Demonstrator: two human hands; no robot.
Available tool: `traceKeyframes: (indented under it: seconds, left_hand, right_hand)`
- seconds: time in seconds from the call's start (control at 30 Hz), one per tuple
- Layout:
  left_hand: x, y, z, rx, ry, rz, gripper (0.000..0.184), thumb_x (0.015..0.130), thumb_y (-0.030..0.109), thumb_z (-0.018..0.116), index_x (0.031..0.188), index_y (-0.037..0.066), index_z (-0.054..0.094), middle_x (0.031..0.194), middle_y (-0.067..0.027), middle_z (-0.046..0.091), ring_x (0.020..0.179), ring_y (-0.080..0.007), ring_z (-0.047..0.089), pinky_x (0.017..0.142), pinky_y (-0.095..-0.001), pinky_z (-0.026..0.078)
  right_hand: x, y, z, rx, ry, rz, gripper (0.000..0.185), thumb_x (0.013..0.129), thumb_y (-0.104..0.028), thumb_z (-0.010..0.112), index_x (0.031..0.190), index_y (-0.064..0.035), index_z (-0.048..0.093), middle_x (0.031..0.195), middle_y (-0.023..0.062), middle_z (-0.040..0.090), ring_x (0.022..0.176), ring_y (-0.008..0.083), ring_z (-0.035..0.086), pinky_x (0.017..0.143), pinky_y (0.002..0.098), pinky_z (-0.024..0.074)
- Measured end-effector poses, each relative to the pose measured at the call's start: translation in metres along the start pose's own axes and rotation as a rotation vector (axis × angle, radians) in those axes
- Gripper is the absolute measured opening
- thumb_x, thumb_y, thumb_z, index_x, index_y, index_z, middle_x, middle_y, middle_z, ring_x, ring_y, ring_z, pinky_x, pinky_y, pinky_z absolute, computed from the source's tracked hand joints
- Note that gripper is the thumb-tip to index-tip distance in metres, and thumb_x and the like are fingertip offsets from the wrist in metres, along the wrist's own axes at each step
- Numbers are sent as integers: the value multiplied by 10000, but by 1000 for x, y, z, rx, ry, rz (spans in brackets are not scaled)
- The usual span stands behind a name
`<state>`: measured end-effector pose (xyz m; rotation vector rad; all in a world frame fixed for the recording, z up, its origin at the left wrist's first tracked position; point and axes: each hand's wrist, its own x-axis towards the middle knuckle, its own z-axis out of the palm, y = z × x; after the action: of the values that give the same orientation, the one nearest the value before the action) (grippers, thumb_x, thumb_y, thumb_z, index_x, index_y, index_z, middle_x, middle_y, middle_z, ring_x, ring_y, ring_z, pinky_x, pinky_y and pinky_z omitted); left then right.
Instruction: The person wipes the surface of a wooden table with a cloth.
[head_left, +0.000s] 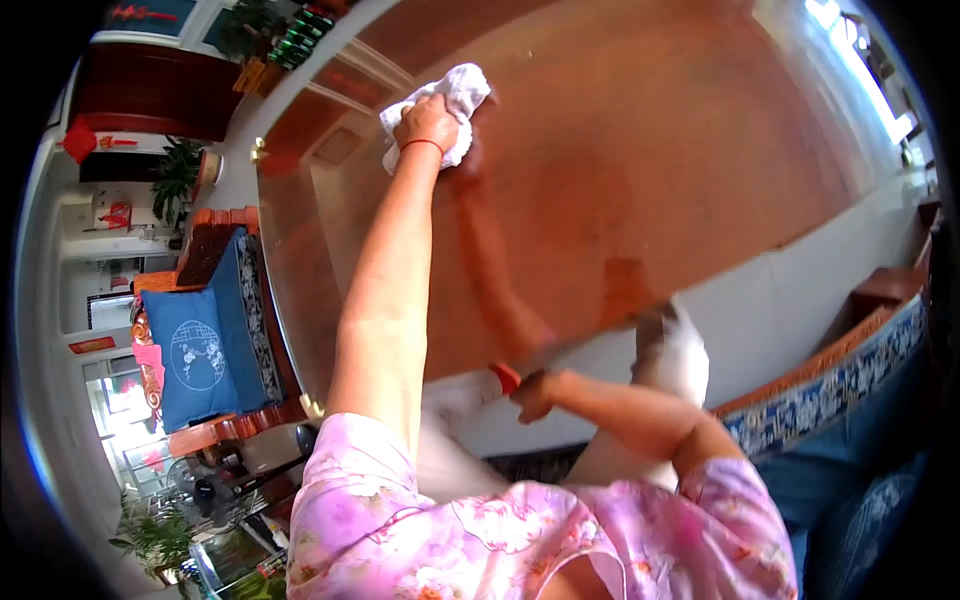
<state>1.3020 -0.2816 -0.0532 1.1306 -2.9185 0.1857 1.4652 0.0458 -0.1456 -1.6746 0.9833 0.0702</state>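
Observation:
My left hand (428,122) is closed around a bunched white cloth (464,92) and presses it on the glossy reddish-brown tabletop (620,130). A thin red band circles that wrist. My right hand (536,396) is bent in close to my body, its fingers curled, by the near edge of the table. A small red item (506,378) shows right beside those fingers; what it is, and whether they grip it, I cannot make out. The shiny top mirrors my left arm.
A wooden seat with a blue cushion (190,350) stands to the left. Below it are a black fan (205,490) and a leafy plant (155,535). Green bottles (300,38) stand beyond the table's far left corner. At right is a patterned blue sofa (840,370). My knee (675,355) is near the table edge.

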Motion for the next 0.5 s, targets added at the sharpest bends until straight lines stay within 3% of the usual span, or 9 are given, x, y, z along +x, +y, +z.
traceKeyframes:
  seconds: [0.1, 0.13, 0.2, 0.27, 0.33, 0.47, 0.5]
  left_hand:
    - [-93, 32, -10, -63, 92, 92, 224, 831, 192, 448, 943, 82, 609, 1080, -119, 605, 996, -374, 545, 865, -478, 448]
    - [-120, 38, -7, -64, 56, 117, 187, 830, 219, 485, 930, 130, 616, 1083, -45, 596, 1026, -313, 531, 830, -481, 458]
    - [-182, 48, -17, -163, 108, 177, 165, 785, 133, 489, 907, 72, 583, 1049, -103, 601, 978, -351, 536, 847, -454, 455]
    - [-240, 48, -22, -194, 132, 211, 203, 755, 92, 502, 937, 67, 587, 1086, -96, 591, 1029, -321, 519, 874, -430, 450]
    - [-288, 39, -15, -214, 268, 252, 179, 752, 126, 528, 916, 112, 599, 1044, -17, 584, 1019, -274, 523, 796, -466, 466]
    - [-352, 37, -20, -153, 287, 293, 281, 749, 98, 529, 1017, 90, 614, 1135, -48, 574, 1064, -285, 510, 815, -444, 465]
    - [-354, 42, -25, -154, 262, 300, 248, 763, 116, 536, 998, 87, 610, 1110, -47, 575, 1055, -281, 510, 814, -450, 459]
  right_hand:
    - [7, 5, 19, -12, -5, 39, 392, 732, -341, 603, 983, -51, 681, 1012, 139, 664, 940, 277, 621, 841, 402, 466]
    - [0, 3, 15, 63, -80, 90, 384, 740, -333, 602, 990, -51, 681, 1018, 134, 664, 955, 278, 616, 839, 403, 466]
    - [-3, 5, 22, -43, -37, 144, 385, 764, -334, 593, 1000, -42, 677, 1027, 134, 663, 966, 285, 614, 845, 400, 463]
    - [13, 23, 39, -154, 11, 153, 418, 773, -369, 586, 981, -18, 673, 988, 138, 671, 949, 294, 621, 837, 399, 467]
    - [11, 23, 43, -224, -18, 191, 407, 776, -354, 579, 996, -25, 672, 1010, 143, 665, 967, 296, 614, 850, 397, 462]
    - [-17, 6, 44, -223, 48, 192, 399, 775, -343, 574, 1011, -37, 671, 1036, 151, 656, 987, 299, 607, 859, 397, 461]
    - [1, 17, 51, -222, 53, 185, 392, 774, -351, 645, 1037, -62, 671, 1079, 120, 652, 1008, 266, 604, 875, 400, 452]
